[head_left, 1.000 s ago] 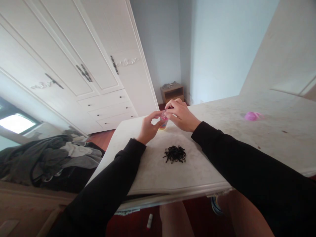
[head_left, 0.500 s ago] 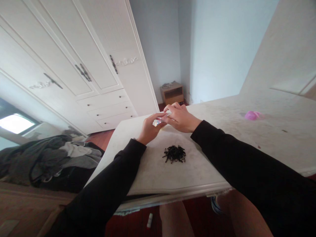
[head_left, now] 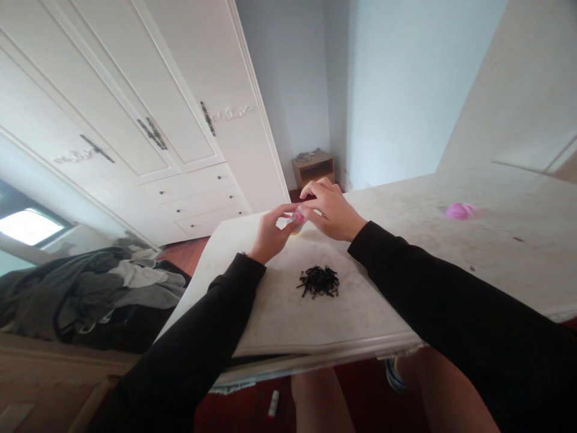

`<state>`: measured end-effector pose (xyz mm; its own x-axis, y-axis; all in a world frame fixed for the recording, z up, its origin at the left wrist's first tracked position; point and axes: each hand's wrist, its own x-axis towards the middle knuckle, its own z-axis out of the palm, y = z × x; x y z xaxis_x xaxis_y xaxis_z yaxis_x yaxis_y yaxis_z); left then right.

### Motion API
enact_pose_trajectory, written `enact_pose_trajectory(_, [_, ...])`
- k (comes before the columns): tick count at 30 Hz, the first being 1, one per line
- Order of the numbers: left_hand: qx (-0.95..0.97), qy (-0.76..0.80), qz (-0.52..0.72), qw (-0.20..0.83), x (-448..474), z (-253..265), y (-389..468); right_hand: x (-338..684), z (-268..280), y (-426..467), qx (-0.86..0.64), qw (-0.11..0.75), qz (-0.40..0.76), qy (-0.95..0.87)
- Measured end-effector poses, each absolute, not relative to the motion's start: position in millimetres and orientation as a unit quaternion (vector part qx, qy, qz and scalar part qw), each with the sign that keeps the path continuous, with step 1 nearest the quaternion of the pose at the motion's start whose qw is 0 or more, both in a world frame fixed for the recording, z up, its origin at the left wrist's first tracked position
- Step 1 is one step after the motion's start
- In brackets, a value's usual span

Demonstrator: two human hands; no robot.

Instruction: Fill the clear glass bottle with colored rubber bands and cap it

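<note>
Above the far part of the white table [head_left: 270, 319], my left hand [head_left: 269, 236] is closed, thumb and fingers pinching a small shiny clear-and-pink packet [head_left: 297, 218]. My right hand [head_left: 333, 211] meets it from the other side, thumb and index finger closed at the packet's edge, the other fingers curled above. Fingers cover much of the packet, so its contents cannot be made out. Nearer to me on the tabletop lies a loose pile of small black bands [head_left: 319, 281], between my forearms and touched by neither hand.
A bright pink crumpled item [head_left: 460, 210] sits on the right side of the table. Dark and grey clothes [head_left: 112, 288] are heaped at left. A white wardrobe [head_left: 189, 90] and a small wooden cabinet [head_left: 315, 167] stand behind. On the floor lies a white tube [head_left: 273, 404].
The packet has turned between my fingers and now shows more pink. My right hand has shifted slightly, its fingers lifting a little. The black pile stays put.
</note>
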<state>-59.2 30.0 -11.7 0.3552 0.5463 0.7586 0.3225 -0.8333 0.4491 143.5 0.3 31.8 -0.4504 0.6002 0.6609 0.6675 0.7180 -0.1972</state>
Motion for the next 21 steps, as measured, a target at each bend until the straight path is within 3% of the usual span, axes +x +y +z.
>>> enact_pose_trajectory(11, [0.828,0.289,0.469,0.1,-55.5,-10.9,20.4,143.5,29.6,0.0,-0.401,0.264,-0.048,-0.876])
enact_pose_trajectory(21, [0.799,0.289,0.508,0.141,-54.0,-5.7,21.4,140.3,32.8,-1.9,-0.386,0.388,-0.039,-0.836])
